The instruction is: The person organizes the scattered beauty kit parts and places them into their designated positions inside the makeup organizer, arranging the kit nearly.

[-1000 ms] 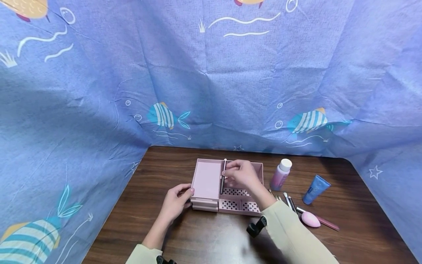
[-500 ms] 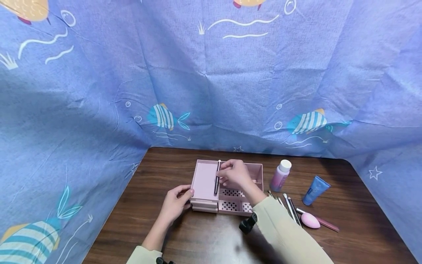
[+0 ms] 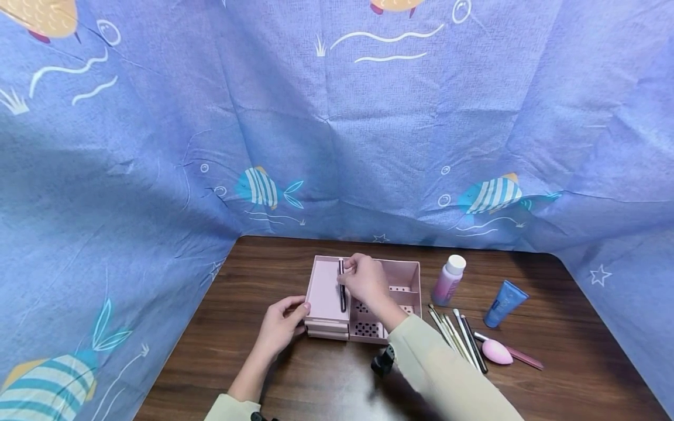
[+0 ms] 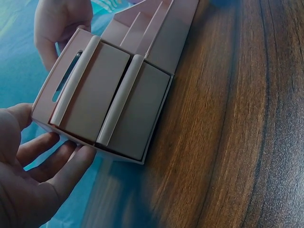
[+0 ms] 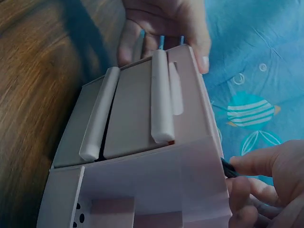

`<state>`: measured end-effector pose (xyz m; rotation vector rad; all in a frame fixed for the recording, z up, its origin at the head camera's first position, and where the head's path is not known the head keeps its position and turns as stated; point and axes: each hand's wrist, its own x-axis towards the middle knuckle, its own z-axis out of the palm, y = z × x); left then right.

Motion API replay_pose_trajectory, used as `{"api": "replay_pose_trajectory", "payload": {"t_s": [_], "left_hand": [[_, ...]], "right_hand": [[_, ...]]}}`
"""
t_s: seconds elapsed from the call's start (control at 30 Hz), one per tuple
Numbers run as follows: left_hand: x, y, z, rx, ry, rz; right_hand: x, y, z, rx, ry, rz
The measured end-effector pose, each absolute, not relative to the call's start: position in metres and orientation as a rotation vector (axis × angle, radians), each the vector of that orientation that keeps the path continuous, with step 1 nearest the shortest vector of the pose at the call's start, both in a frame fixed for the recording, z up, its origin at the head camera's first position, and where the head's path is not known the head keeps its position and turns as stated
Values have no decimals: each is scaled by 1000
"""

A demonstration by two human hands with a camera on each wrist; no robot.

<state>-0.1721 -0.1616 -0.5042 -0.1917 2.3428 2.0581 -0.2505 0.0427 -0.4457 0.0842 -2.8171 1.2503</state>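
Observation:
A pink desk organizer (image 3: 327, 292) stands on the wooden table, with a shallow top tray over two drawers at its left and open compartments at its right. My left hand (image 3: 281, 323) grips its left side, thumb at the top rim and fingers against the side wall. Both drawers (image 4: 92, 92) are closed in the left wrist view. Above the top tray, my right hand (image 3: 365, 283) pinches a slender dark pen-like stick (image 3: 343, 299) with a pale tip, its length pointing away from me. Only a dark end of it shows in the right wrist view, beyond the tray's edge.
Right of the organizer stand a pink bottle (image 3: 447, 285) with a white cap and a blue tube (image 3: 505, 303). Several makeup brushes (image 3: 453, 333) and a pink makeup sponge (image 3: 497, 352) lie nearer me. A blue fish-print cloth (image 3: 337, 146) hangs behind the table.
My right hand has moved left with the dark stick, from the divider beside the compartments to over the top tray. The left hand has stayed on the organizer's side.

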Motion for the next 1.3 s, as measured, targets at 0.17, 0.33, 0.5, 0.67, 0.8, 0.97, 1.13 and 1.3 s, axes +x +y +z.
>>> {"api": "replay_pose_trajectory", "payload": {"t_s": [0.17, 0.33, 0.5, 0.67, 0.8, 0.97, 1.13, 1.3], "left_hand": [[-173, -160, -505, -201, 2342, 2057], [-174, -160, -505, -208, 2348, 2054], [-175, -160, -506, -213, 2352, 2054], [-176, -161, -507, -218, 2356, 2046], [-177, -160, -507, -225, 2361, 2045], [-176, -160, -507, -233, 2376, 2041], [-173, -160, -510, -227, 2373, 2041], [-171, -160, -510, -214, 2362, 2056]], "right_hand": [[-248, 39, -448, 169, -2842, 915], [-246, 38, -450, 258, -2848, 779], [-246, 39, -452, 304, -2841, 799], [-246, 40, -454, 341, -2818, 836], [-246, 43, -455, 362, -2803, 853], [-244, 46, -454, 399, -2782, 892], [-242, 50, -455, 408, -2784, 946], [-241, 55, -456, 431, -2779, 1065]]}}
